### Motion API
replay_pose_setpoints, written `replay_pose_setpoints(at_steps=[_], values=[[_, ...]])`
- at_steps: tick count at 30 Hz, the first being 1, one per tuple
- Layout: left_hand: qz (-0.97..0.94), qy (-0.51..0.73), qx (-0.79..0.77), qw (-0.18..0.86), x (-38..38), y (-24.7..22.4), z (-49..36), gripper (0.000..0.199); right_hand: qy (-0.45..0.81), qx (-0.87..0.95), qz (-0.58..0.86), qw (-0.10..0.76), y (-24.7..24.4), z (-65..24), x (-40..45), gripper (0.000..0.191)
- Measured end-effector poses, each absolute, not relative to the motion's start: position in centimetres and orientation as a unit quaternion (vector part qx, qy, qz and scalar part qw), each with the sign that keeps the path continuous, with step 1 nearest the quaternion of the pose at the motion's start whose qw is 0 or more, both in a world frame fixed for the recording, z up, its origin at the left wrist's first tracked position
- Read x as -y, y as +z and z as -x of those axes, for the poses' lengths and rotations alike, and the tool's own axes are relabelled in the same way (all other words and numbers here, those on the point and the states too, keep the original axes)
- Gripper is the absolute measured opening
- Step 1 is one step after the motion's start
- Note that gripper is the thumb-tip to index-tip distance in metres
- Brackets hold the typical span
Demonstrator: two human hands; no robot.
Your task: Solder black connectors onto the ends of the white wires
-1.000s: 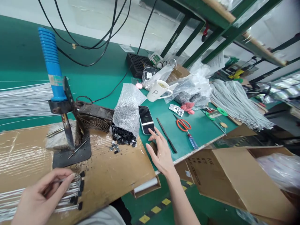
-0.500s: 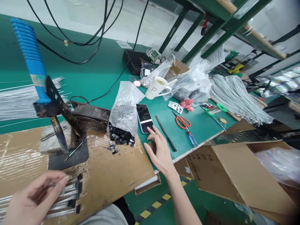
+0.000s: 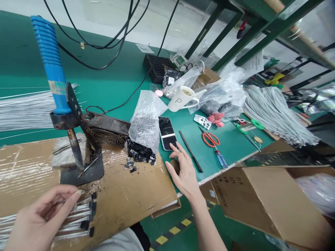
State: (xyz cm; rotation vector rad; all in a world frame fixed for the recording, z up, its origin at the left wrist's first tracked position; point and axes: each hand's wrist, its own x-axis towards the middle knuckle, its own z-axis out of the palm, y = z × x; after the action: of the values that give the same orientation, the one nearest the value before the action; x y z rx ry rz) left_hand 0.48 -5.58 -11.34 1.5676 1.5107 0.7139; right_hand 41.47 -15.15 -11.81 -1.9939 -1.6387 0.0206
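Low at the near left, the bare left hand (image 3: 43,216) has thumb and forefinger pinched together on what looks like a thin pale wire (image 3: 83,191), of which only a short end shows past the fingertips. Just beneath and beside it, a row of thin white wires with small black block ends (image 3: 92,207) lies on a flat sheet of brown cardboard (image 3: 131,195), the ends pointing right. Meanwhile the bare right hand (image 3: 183,172) is open with fingers loosely bent, holding nothing, its fingertips at the lower end of a dark-screened smartphone (image 3: 166,128); whether they touch the glass I cannot tell. Left of the phone, a clear bubble-wrap bag (image 3: 143,122) spills small black rectangular connectors (image 3: 140,152) onto the cardboard. Further left, a blue-handled soldering iron (image 3: 51,62) stands tip down in a dark metal stand, near a dirty black fan with a round grille (image 3: 108,135). Right of the phone, a slim black bar (image 3: 191,151), orange-handled scissors (image 3: 211,140) and a blue-handled screwdriver (image 3: 221,159) lie on the green tabletop (image 3: 104,85)
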Motion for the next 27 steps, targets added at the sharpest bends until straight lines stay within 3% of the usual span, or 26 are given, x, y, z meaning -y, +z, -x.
replay_pose_setpoints(at_steps=[3, 17, 23, 27], values=[[-0.577, 0.270, -0.609, 0.473, 5.7, -11.4, -0.7, 0.040, 0.005, 0.612, 0.742, 0.275, -11.9, -41.6, 15.2, 0.014], [-0.593, 0.255, -0.579, 0.498, 5.1, -8.8, -2.0, 0.033, 0.008, 0.605, 0.748, 0.274, -11.9, -41.7, 15.3, 0.016], [-0.585, 0.273, -0.576, 0.502, 5.3, -7.5, -3.2, 0.025, -0.050, 0.562, 0.744, 0.357, -9.8, -35.6, 15.0, 0.017], [-0.560, 0.286, -0.578, 0.521, 5.7, -6.3, -4.2, 0.017, 0.039, 0.565, 0.733, 0.378, -10.2, -31.3, 13.6, 0.008]])
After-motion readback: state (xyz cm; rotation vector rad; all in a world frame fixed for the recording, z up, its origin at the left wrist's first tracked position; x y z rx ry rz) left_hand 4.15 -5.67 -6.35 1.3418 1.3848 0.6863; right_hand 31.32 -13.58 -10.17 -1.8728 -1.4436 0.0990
